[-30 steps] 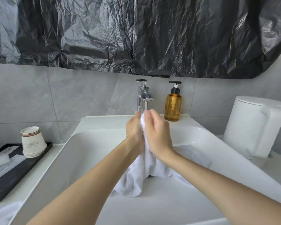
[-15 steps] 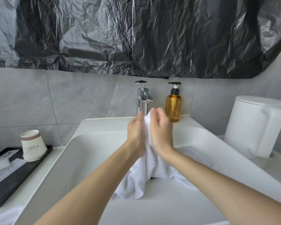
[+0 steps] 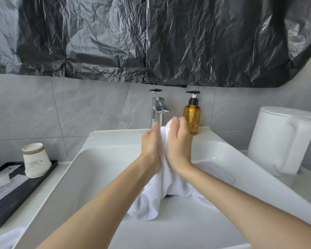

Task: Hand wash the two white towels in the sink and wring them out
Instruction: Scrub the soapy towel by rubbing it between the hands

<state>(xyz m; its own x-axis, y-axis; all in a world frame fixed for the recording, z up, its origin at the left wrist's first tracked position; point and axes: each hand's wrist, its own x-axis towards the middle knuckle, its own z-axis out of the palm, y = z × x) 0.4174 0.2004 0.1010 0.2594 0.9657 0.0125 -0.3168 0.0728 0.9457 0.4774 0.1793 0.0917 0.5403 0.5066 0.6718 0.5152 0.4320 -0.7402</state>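
Over the sink (image 3: 90,177), the left hand (image 3: 151,146) and right hand (image 3: 180,141) press a towel (image 3: 162,193) between flat palms, neither grip curled round it.

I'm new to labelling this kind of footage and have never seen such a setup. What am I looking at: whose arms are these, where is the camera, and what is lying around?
There is no machine here. A person wears a wide-angle camera on the head, looking forward and down, so the two bare arms are their own.

The left hand and right hand press a white terry towel between the palms, and its lower end lies in the white rectangular sink.

Behind the sink stand a chrome tap and an amber pump bottle with a black top. To the right is a white lidded jug. To the left, a stack of paper cups stands on a black tray. Above, crinkled black plastic sheeting covers the wall.
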